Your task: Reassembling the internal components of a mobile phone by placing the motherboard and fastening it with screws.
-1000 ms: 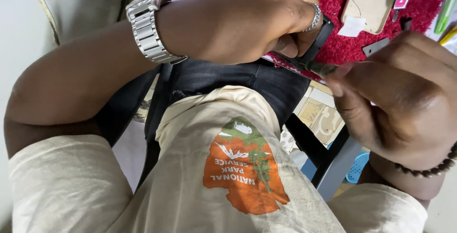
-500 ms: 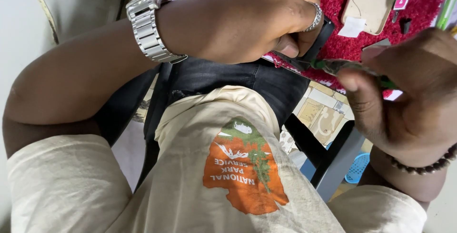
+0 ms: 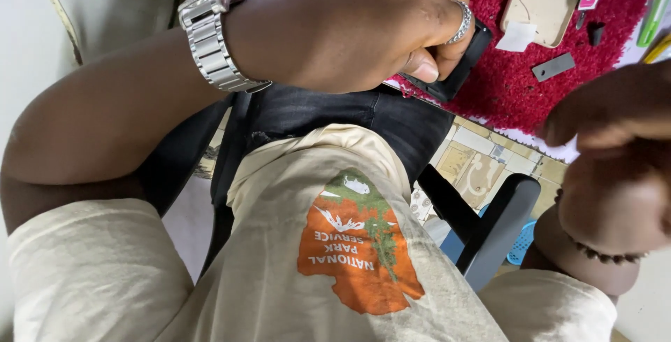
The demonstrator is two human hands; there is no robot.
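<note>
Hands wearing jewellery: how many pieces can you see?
3: a metal watch on the left wrist, a ring on the left hand, a bead bracelet on the right wrist. More may be hidden.

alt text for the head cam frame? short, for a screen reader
Looking down at a seated person: the left hand, with a silver wristwatch and ring, grips a black flat device at the edge of a red mat. The right hand is blurred beside it, beaded bracelet on the wrist.

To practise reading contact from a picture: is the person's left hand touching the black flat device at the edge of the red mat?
Touching. The head view shows the left hand with thumb and fingers closed around the black device.
</note>
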